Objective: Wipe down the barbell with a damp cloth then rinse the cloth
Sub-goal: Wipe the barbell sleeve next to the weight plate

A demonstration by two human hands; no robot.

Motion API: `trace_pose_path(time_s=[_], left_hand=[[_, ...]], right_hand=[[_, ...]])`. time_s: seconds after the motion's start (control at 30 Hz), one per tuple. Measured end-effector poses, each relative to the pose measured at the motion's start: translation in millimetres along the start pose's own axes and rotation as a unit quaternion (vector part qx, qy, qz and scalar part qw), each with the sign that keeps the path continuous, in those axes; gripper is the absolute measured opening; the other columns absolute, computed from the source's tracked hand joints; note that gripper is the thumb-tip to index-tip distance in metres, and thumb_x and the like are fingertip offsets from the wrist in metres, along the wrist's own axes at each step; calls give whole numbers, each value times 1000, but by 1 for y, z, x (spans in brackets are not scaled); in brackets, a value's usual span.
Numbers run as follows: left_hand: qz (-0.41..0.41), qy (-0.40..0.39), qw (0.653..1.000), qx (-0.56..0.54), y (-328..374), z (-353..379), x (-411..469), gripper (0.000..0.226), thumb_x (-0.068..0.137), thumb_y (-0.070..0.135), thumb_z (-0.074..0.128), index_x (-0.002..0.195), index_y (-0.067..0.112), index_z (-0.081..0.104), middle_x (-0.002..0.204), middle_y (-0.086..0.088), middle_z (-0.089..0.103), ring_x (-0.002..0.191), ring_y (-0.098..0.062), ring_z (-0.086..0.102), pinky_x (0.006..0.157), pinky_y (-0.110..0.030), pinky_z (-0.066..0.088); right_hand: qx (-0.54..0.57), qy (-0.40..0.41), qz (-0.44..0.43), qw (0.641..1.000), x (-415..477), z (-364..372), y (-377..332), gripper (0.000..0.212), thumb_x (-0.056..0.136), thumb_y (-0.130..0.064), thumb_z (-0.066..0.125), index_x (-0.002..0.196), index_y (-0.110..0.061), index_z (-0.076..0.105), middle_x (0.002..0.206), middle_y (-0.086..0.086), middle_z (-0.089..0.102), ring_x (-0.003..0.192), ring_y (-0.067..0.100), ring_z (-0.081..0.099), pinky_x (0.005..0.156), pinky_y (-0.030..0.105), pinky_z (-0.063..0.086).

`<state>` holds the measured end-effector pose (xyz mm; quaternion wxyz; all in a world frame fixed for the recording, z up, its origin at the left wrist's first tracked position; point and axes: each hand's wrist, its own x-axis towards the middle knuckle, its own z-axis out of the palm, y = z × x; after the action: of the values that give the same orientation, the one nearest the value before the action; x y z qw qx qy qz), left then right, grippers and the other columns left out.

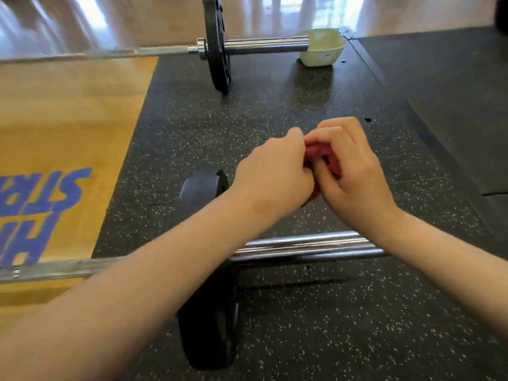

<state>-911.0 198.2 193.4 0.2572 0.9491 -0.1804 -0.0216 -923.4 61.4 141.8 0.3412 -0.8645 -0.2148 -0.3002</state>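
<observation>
While both reach past the barbell (pixel 302 247) | left hand (pixel 272 171), right hand (pixel 354 171): fingers curled round cloth (pixel 319 154) (red, bunched)

- Rubber floor (pixel 275 111): bears both bars and the basin.
- Wooden platform (pixel 68 119): flush beside the floor, at 9 o'clock from the hands.
- Cloth (pixel 316 154): bunched between left hand (pixel 275 171) and right hand (pixel 354 171), above the floor, between the two bars.
- Near barbell (pixel 302 247): lies crosswise at 6 o'clock, under both forearms.
- Near plate (pixel 209 312): on that bar, at 7 o'clock.
- Far barbell (pixel 264 45): lies crosswise, 10 to 12 o'clock.
- Far plate (pixel 217 45): on that bar, upright on the floor, at 11 o'clock.
- Basin (pixel 321 48): on the floor at 12 o'clock, at the far bar's sleeve end; contact unclear.
</observation>
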Motion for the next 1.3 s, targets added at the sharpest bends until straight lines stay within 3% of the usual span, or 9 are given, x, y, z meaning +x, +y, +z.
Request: trace_pose_path(time_s=[0.1,0.23,0.4,0.5,0.7,0.87,1.07,1.2,1.3], left_hand=[[23,-51,997,-59,-12,-24,7,7,86,17,56,89,17,50,84,2,60,80,-19,57,70,-33,48],[-43,-114,970,-209,-29,-50,8,17,81,12,67,91,17,55,81,2,63,74,-10,57,69,-26,45],[-120,-140,918,-350,-54,-79,4,35,63,15,69,98,15,64,104,-13,71,97,-26,67,92,-40,49],[-137,-155,887,-414,-66,-90,2,38,64,8,59,101,3,67,102,-21,67,91,-31,64,90,-43,48],[-151,-157,868,-446,-81,-97,-1,43,62,3,59,104,-8,63,95,-21,64,88,-30,60,91,-48,47],[-164,-173,848,-473,-74,-121,3,49,60,0,63,108,0,57,89,-11,62,82,-25,60,67,-28,52],[-183,-199,824,-497,-32,-216,2,25,62,6,69,79,16,53,76,-2,59,76,-18,57,68,-30,47],[-209,-203,786,-545,5,-294,1,27,66,11,68,87,12,53,82,-4,62,77,-15,60,66,-26,50],[-212,-208,783,-546,35,-355,-1,29,70,20,66,93,9,52,84,-3,61,77,-13,59,67,-23,49]], right_hand=[[8,7,-18,1000,12,4,-8,21,86,8,57,105,2,63,106,15,53,98,23,53,83,33,47],[33,6,-27,999,28,14,-22,18,87,6,58,103,1,66,104,13,53,96,23,55,82,33,49],[67,-15,-32,997,50,25,-45,18,86,8,58,100,-1,66,102,11,52,96,17,53,87,20,43],[83,-23,-28,996,61,34,-58,19,85,8,57,100,0,65,101,11,52,95,17,53,87,19,42],[126,-59,22,990,75,43,-75,35,75,10,58,108,-2,61,106,8,52,100,13,52,89,18,42],[154,-89,105,979,92,26,-93,46,74,7,63,116,-10,56,113,3,51,104,4,50,90,11,38],[174,-163,179,955,165,-38,-147,45,78,-1,64,118,-19,53,110,-3,56,103,8,54,89,19,43],[192,-191,220,937,225,-92,-193,39,82,-6,64,113,-25,52,106,-8,59,101,9,56,85,22,46],[216,-200,245,924,268,-133,-229,43,82,-8,66,114,-31,48,105,-10,61,99,8,59,82,19,46]])
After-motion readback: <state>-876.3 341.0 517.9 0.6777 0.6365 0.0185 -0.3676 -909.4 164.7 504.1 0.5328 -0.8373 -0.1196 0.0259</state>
